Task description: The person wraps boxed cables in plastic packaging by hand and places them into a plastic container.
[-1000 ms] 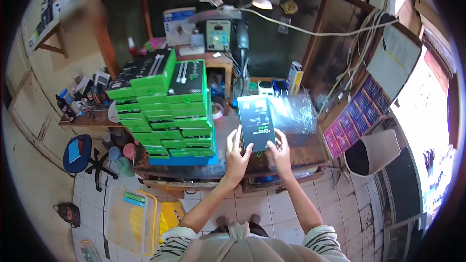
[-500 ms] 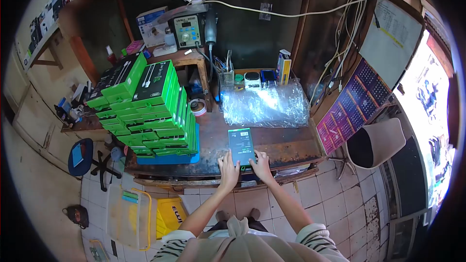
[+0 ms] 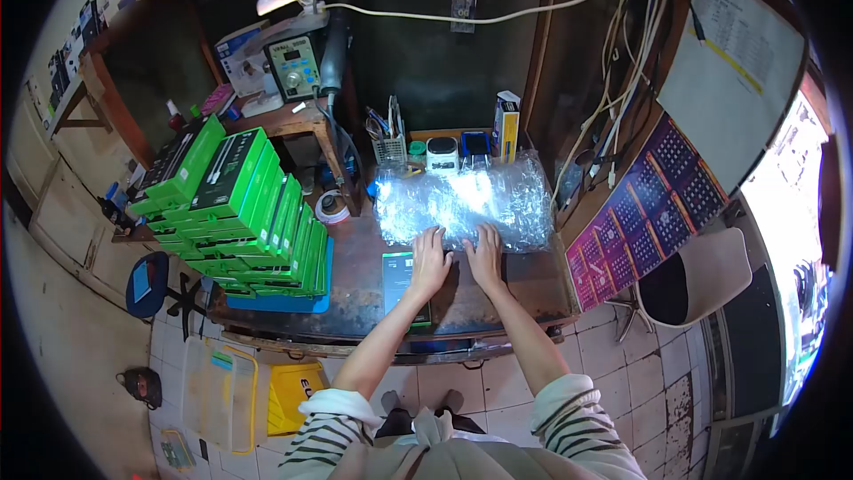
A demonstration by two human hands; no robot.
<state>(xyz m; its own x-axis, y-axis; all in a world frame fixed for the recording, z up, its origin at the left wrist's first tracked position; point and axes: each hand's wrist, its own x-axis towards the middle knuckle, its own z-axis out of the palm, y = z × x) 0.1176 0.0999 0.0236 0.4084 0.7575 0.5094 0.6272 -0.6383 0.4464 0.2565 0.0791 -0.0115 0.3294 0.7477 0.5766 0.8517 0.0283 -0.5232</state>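
Note:
A bundle of clear plastic wrap [image 3: 471, 200], shiny under the light, lies across the back of the desk. My left hand [image 3: 432, 260] touches its near edge with the fingers stretched forward. Beside it my right hand [image 3: 485, 255] rests on the same edge, fingers also stretched out. Under my left forearm lies a flat dark box [image 3: 397, 277] with green edges, partly covered by the arm. To the left, a tall stack of green and black boxes [image 3: 235, 204] stands on a blue mat [image 3: 322, 289].
A roll of tape [image 3: 331, 208] sits right of the stack. Behind the plastic are a pen basket [image 3: 389, 149], a white device [image 3: 442, 156] and an upright yellow box [image 3: 506, 129]. A soldering or hot-air station [image 3: 294, 71] stands on a raised shelf. Cables hang at the right.
Both hands have let go of the dark box and moved forward to the plastic's near edge. The box now lies flat on the desk. The view has shifted somewhat.

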